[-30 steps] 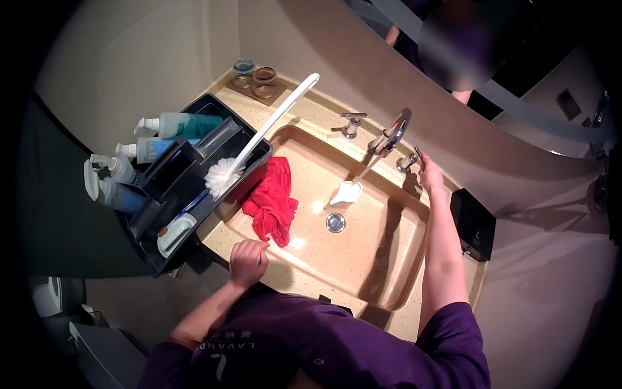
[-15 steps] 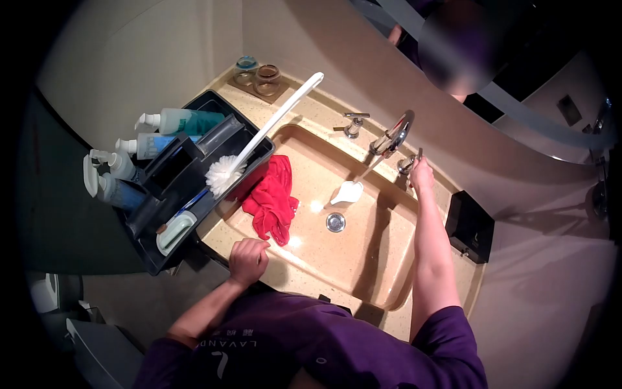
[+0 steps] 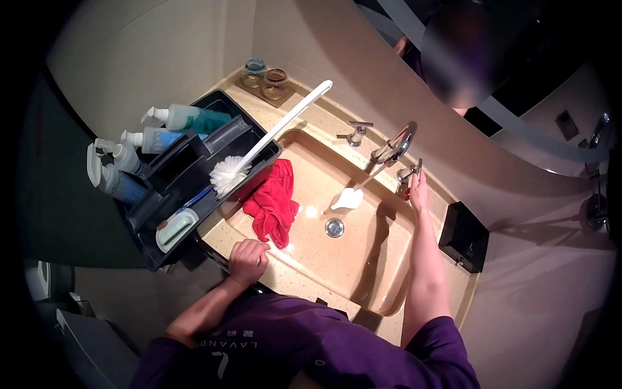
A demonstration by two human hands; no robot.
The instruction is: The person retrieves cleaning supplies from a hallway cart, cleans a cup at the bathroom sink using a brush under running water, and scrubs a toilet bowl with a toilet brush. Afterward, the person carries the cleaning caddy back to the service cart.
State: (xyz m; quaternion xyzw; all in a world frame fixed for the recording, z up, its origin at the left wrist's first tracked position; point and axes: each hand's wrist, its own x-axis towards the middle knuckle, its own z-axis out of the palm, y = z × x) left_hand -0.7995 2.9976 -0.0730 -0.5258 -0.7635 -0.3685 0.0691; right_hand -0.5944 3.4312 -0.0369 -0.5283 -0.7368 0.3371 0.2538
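The right hand (image 3: 420, 191), nearer, touched the handle (image 3: 406, 174) right of the tap (image 3: 392, 148), its lever pointing away from the person; I couldn't tell if it gripped. The left hand (image 3: 249, 260) lay curled at the tabletop (image 3: 285, 277) edge, contents unclear, near a red cloth (image 3: 272, 206).

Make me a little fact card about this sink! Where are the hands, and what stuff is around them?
Left hand: at the counter's front edge, near the red cloth
Right hand: at the right tap handle
Red cloth: crumpled at the sink's left end
Dark caddy: left of the sink, with bottles
White brush: bristles in the caddy, handle sticking out
Two glasses: back corner
Black box: right of the sink
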